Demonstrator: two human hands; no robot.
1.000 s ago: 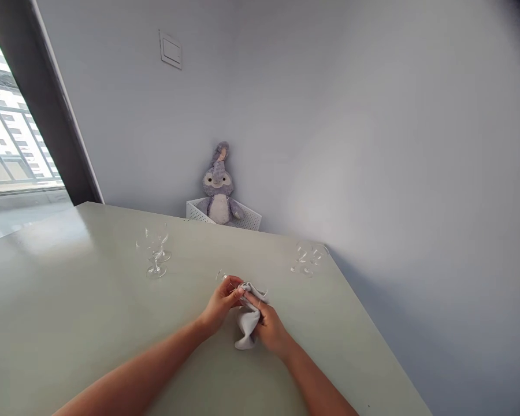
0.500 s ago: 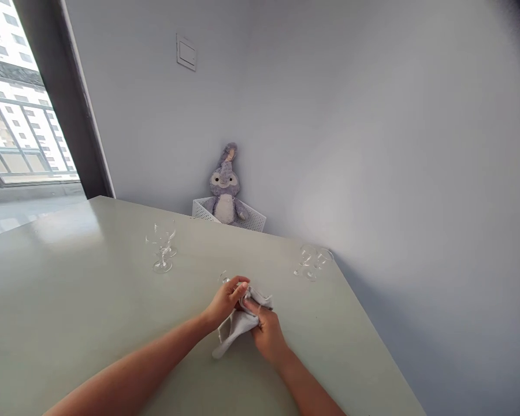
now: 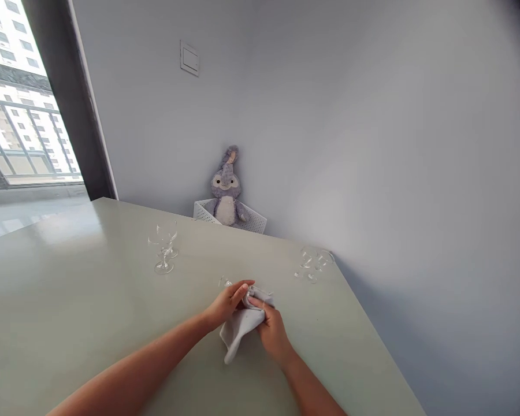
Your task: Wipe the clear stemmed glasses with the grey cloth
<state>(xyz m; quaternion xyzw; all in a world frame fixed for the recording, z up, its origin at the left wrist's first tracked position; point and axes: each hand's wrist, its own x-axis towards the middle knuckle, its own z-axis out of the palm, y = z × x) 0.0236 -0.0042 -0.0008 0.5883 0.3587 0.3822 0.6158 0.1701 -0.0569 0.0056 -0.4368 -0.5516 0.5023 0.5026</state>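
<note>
In front of me, over the table, my left hand point(image 3: 228, 303) is closed around a clear stemmed glass point(image 3: 224, 282), whose round foot pokes out to the left of the fingers. My right hand point(image 3: 272, 329) grips a white cloth point(image 3: 242, 328) and presses it against the bowl of the same glass. Most of the bowl is hidden by the cloth and fingers. One corner of the cloth hangs down between the wrists.
Two upright stemmed glasses point(image 3: 164, 267) are on the left of the table point(image 3: 91, 312). More clear glasses point(image 3: 311, 278) stand near the right corner by the wall. Behind the table's far edge a plush rabbit point(image 3: 225, 209) sits in a white perforated basket point(image 3: 255, 219).
The hanging corner of the cloth has swung slightly right and down. The right fingers have shifted a little on the cloth, and the whole view has tilted slightly.
</note>
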